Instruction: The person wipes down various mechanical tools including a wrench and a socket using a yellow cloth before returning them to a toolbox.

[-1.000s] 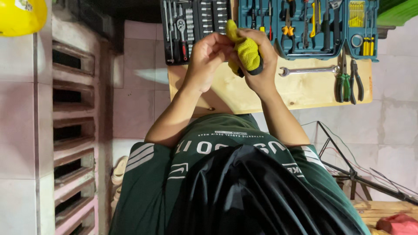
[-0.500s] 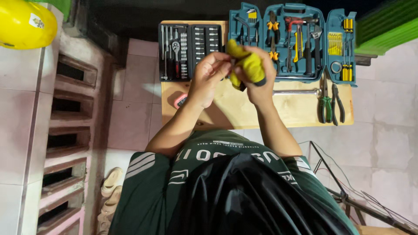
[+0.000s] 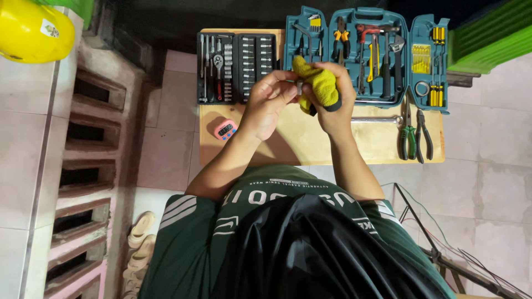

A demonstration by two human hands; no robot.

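Seen from above, a person in a dark green shirt holds both hands up over a pale wooden surface (image 3: pixel 366 145). The right hand (image 3: pixel 332 97) is closed around a bunched yellow cloth (image 3: pixel 317 84) with a dark edge. The left hand (image 3: pixel 269 102) is curled, its fingertips pinching a small metal piece (image 3: pixel 300 87) against the cloth; what the piece is cannot be told.

At the far side of the surface sits an open black socket set (image 3: pixel 238 67), and beside it an open teal tool case (image 3: pixel 368 55) holding pliers, screwdrivers and a wrench. A silver spanner (image 3: pixel 377 119) lies on the surface near the right wrist, next to green-handled pliers (image 3: pixel 407 135) and black-handled pliers (image 3: pixel 425 133). A small pink timer (image 3: pixel 225 129) rests near the left forearm. A yellow hard hat (image 3: pixel 33 30) sits at the upper left.
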